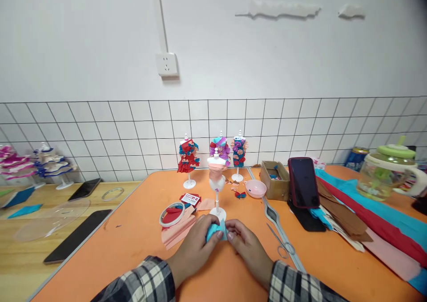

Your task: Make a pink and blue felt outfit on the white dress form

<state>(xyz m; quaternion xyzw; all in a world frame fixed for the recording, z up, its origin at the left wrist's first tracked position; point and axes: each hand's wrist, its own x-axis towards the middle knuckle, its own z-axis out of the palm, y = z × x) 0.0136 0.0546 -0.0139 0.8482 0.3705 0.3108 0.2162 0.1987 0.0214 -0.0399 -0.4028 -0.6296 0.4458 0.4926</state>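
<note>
A small piece of light-blue crepe paper or cloth [214,231] is gathered between my hands, low over the orange table. My left hand [197,242] is closed around its left side, thumb on the front. At the right edge of the same piece, the thumb and fingers of my right hand [246,245] are pinched together; my fingertips partly hide the edge. Just beyond my hands stands a small white dress-form mannequin [216,184] with a peach wrap on its upper body. Left of it, a roll of tape [172,215] lies on folded peach material [178,231].
Behind stand dressed mannequins in red [188,156], purple [224,151] and blue [239,153]. To the right are scissors [279,242], a grey strap [283,235], a pink bowl [255,188], a cardboard box [274,179], a propped phone [303,183], coloured strips [373,213] and a jug [383,177].
</note>
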